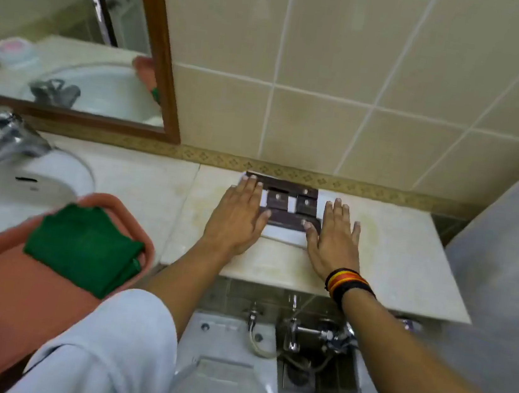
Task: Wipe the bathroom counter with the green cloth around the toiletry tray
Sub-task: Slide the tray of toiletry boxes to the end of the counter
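Observation:
A white toiletry tray (284, 236) with several dark brown packets stands on the beige counter (393, 247), close to the back wall. My left hand (238, 216) lies flat against the tray's left side, fingers apart. My right hand (335, 239) lies flat against its right side, thumb on the tray's front corner. Neither hand holds anything that I can see. The folded green cloth (84, 247) rests on the rim of an orange plastic basin (8, 292) at the lower left, well apart from both hands.
A white sink (5, 189) with a chrome tap (8, 138) sits at the left under a wood-framed mirror (160, 35). Below the counter's front edge are a toilet (223, 386) and chrome valves (316, 334). A grey wall (513, 262) bounds the right.

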`<state>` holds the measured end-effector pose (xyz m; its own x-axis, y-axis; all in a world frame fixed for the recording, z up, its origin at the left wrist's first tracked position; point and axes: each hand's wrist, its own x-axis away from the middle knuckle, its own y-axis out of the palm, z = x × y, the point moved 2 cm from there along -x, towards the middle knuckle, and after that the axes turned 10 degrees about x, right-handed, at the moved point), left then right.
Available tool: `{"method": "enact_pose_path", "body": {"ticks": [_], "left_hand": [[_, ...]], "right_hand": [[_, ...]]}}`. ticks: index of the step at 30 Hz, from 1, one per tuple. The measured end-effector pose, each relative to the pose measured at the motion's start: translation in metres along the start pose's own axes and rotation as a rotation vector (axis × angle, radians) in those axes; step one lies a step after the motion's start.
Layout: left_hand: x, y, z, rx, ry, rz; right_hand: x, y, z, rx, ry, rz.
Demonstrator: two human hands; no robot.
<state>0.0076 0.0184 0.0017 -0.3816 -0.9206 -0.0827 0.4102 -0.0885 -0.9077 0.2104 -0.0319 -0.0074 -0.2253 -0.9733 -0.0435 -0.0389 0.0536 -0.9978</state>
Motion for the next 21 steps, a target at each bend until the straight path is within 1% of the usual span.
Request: {"method": "enact_pose_path", "body": {"ticks": [1,4,7,9,11,13,14,17,21], "left_hand": [[-0.002,0.011,-0.002,0.017,-0.057,-0.003],[-0.008,0.024,-0.011,0.071,-0.176,0.090],[-0.026,0.028,-0.006,0.135,-0.272,0.154],[-0.039,0.029,-0.001,0.144,-0.354,0.168],[-0.052,0.030,0.006,0.196,-0.477,0.227],[-0.060,0.032,0.007,0.200,-0.655,0.277],[-0.063,0.034,0.006,0.171,-0.720,0.266],[-0.072,0.039,0.002,0.129,-0.826,0.195],[-0.083,0.035,0.004,0.178,-0.910,0.217]], "right_hand": [[0.000,0.012,0.005,-0.030,0.036,-0.022],[-0.008,0.027,0.020,-0.130,0.169,-0.001],[-0.029,0.027,0.036,-0.193,0.327,0.014],[-0.044,0.023,0.041,-0.296,0.401,-0.020],[-0.055,0.019,0.046,-0.402,0.486,-0.037],[-0.060,0.018,0.050,-0.477,0.568,-0.038],[-0.061,0.020,0.054,-0.509,0.605,-0.035],[-0.064,0.025,0.063,-0.603,0.689,-0.038],[-0.057,0.019,0.071,-0.683,0.733,0.003]]}}
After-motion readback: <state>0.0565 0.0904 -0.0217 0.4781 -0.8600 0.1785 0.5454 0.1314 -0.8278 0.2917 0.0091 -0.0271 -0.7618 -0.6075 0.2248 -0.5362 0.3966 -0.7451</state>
